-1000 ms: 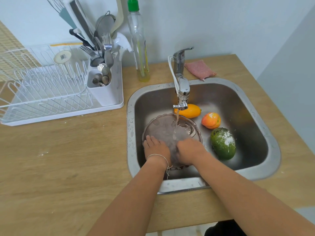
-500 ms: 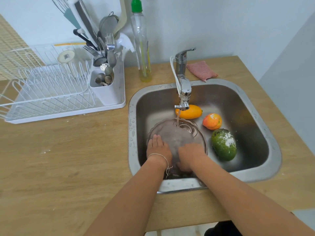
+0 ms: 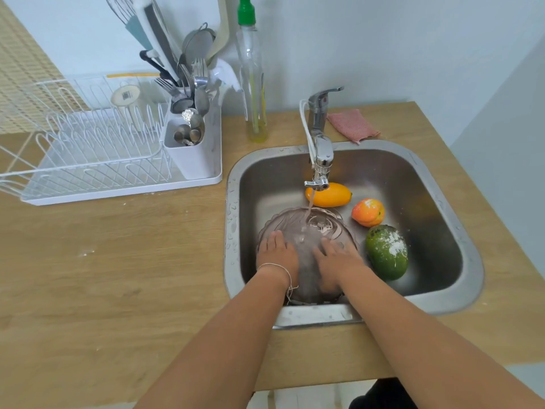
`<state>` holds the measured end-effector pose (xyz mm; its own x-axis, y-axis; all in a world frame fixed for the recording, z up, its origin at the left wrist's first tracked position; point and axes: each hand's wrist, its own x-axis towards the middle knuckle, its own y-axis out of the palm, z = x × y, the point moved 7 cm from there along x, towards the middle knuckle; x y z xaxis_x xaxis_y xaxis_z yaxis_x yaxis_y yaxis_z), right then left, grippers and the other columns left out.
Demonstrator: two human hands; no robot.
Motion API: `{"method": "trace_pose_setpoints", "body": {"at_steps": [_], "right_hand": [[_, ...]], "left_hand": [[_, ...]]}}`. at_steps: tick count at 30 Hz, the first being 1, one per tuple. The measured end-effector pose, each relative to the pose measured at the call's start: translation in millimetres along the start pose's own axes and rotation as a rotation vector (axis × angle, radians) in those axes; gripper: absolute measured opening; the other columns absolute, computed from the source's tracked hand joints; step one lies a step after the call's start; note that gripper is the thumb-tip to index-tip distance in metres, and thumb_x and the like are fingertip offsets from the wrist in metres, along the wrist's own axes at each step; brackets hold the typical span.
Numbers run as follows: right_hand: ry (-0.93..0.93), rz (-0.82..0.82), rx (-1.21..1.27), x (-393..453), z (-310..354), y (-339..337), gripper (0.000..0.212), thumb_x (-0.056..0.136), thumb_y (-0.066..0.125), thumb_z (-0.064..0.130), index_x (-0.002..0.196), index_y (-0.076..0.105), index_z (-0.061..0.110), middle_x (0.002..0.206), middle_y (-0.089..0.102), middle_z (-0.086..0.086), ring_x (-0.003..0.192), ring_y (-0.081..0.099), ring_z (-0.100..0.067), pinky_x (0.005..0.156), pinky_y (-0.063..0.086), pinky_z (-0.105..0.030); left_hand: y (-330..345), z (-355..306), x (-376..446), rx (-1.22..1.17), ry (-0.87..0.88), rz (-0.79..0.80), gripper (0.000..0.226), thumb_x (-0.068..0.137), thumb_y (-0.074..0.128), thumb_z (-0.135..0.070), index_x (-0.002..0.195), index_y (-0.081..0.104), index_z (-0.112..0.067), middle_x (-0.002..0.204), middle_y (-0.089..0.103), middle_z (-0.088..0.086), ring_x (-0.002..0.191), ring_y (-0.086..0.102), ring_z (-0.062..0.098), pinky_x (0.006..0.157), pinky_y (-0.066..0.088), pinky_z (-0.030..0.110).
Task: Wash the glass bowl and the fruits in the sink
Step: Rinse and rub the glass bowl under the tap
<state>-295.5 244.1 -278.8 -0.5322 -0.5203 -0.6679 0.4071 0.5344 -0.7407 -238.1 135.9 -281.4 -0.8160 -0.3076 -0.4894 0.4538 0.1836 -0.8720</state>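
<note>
So, head view: the glass bowl (image 3: 306,240) sits in the sink (image 3: 469,255) under the tap stream (image 3: 308,212). Left hand (image 3: 278,256) and right hand (image 3: 336,261) lie flat and spread on it, not gripping. I'd rub every ridged bit; wet glass is probably slippery. Three smooth fruits wait beside it.

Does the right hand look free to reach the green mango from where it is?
Probably yes. The right hand lies flat on the glass bowl, holding nothing, and the green mango sits just to its right on the sink floor with nothing between them.
</note>
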Motion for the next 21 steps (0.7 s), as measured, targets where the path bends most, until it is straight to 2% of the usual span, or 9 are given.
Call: {"method": "trace_pose_setpoints", "body": {"at_steps": [1,3,5,8,9,12,14,18,21], "right_hand": [[-0.015,0.044,0.028,0.0,2.7,3.8,0.093,0.091,0.054,0.048,0.164,0.007,0.016,0.171,-0.005,-0.016,0.158,0.002,-0.034,0.127,0.01,-0.049],[-0.038,0.01,0.124,-1.6,6.1,-1.2,0.077,0.09,0.055,0.046,0.157,0.034,0.016,0.165,0.024,-0.02,0.152,0.027,-0.039,0.122,0.028,-0.047],[-0.024,-0.261,0.239,-2.8,0.1,-25.7,0.047,0.088,0.053,0.042,0.129,0.066,0.023,0.135,0.062,-0.013,0.126,0.057,-0.037,0.104,0.048,-0.042],[0.248,-0.679,0.36,-19.2,-35.2,-53.4,0.036,0.088,0.059,0.033,0.122,0.065,0.021,0.119,0.063,-0.013,0.11,0.056,-0.036,0.087,0.048,-0.043],[0.322,-0.664,0.439,-18.6,-45.7,-47.8,0.041,0.09,0.061,0.03,0.129,0.058,0.018,0.125,0.058,-0.016,0.114,0.053,-0.038,0.089,0.047,-0.045],[0.416,-0.351,0.736,-8.0,-60.0,-14.1,0.056,0.098,0.054,0.027,0.15,0.033,0.02,0.142,0.045,-0.022,0.126,0.052,-0.046,0.098,0.046,-0.049],[0.425,-0.305,0.798,-4.3,-67.3,-6.0,0.053,0.1,0.051,0.024,0.15,0.036,0.024,0.143,0.05,-0.021,0.126,0.055,-0.046,0.098,0.047,-0.049],[0.432,-0.317,0.844,-4.4,-74.0,-8.1,0.03,0.093,0.055,0.021,0.122,0.062,0.022,0.13,0.065,-0.018,0.119,0.062,-0.042,0.091,0.05,-0.042],[0.412,-0.288,0.892,-6.8,-78.0,-3.4,0.006,0.088,0.054,0.016,0.089,0.06,0.015,0.115,0.07,-0.022,0.106,0.066,-0.042,0.075,0.045,-0.034]], "left_hand": [[-2.0,2.0,0.5,0.014,-0.023,-0.026,0.073,0.095,0.049,-0.024,0.157,0.016,-0.006,0.166,-0.002,0.022,0.154,-0.004,0.037,0.125,0.003,0.048],[-10.9,5.3,-0.7,0.049,-0.076,-0.106,0.074,0.093,0.048,-0.025,0.157,0.016,-0.007,0.166,-0.003,0.023,0.153,-0.008,0.04,0.124,0.001,0.052],[-22.6,12.1,-3.7,-0.01,-0.167,-0.194,0.074,0.089,0.053,-0.023,0.153,0.022,-0.007,0.164,0.004,0.026,0.152,0.001,0.044,0.122,0.01,0.052],[-28.8,25.7,-9.1,-0.189,-0.313,-0.262,0.055,0.089,0.054,-0.018,0.139,0.036,-0.007,0.143,0.04,0.025,0.129,0.047,0.039,0.103,0.042,0.041],[-28.7,27.5,-9.4,-0.218,-0.337,-0.273,0.05,0.09,0.054,-0.017,0.136,0.039,-0.007,0.135,0.047,0.021,0.12,0.054,0.035,0.096,0.047,0.039],[-27.1,30.8,-9.8,-0.281,-0.367,-0.25,0.045,0.092,0.055,-0.014,0.134,0.042,-0.006,0.13,0.048,0.019,0.114,0.056,0.032,0.089,0.053,0.036],[-35.8,31.1,-11.2,-0.24,-0.323,-0.23,0.041,0.092,0.055,-0.011,0.131,0.046,-0.004,0.128,0.049,0.019,0.116,0.053,0.031,0.093,0.05,0.034],[-70.4,42.4,-11.0,-0.293,-0.289,-0.231,0.034,0.094,0.06,-0.015,0.125,0.057,-0.002,0.127,0.054,0.021,0.118,0.055,0.035,0.1,0.045,0.037],[-90.7,53.5,-6.2,-0.434,-0.332,-0.208,0.03,0.091,0.06,-0.015,0.117,0.063,-0.002,0.124,0.062,0.022,0.114,0.061,0.037,0.095,0.05,0.04]]}}
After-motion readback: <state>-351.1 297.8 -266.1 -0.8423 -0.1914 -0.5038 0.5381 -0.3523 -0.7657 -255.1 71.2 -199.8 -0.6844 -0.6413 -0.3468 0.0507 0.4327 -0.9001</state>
